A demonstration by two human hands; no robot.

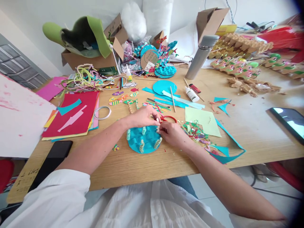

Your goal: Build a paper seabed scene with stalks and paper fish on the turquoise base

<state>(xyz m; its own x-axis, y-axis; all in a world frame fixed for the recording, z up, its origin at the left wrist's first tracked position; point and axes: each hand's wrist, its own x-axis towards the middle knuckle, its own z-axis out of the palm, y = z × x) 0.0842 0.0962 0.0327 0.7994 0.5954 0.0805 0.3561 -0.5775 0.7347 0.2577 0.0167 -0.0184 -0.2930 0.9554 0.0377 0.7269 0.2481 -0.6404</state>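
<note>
A round blue paper disc (133, 144) with a textured top lies on the table in front of me. Several pale coiled stems (142, 146) stand upright on it, and one coil (157, 144) leans near its right edge. At the disc's far right edge, my left hand (145, 116) pinches the top of a whitish coil (158, 129). Lower on the same coil, the fingers of my right hand (173, 134) are closed around it, partly hiding it. Red-handled scissors (169, 119) lie just behind my right hand.
Paper scraps (196, 131) and a pale green sheet (204, 122) lie to the right. Behind are paper fish (115, 103), a blue circle (164, 87), a glue bottle (192, 94) and a grey flask (200, 58). Coloured paper (71, 120), tape (102, 112) and a phone (59, 152) are left.
</note>
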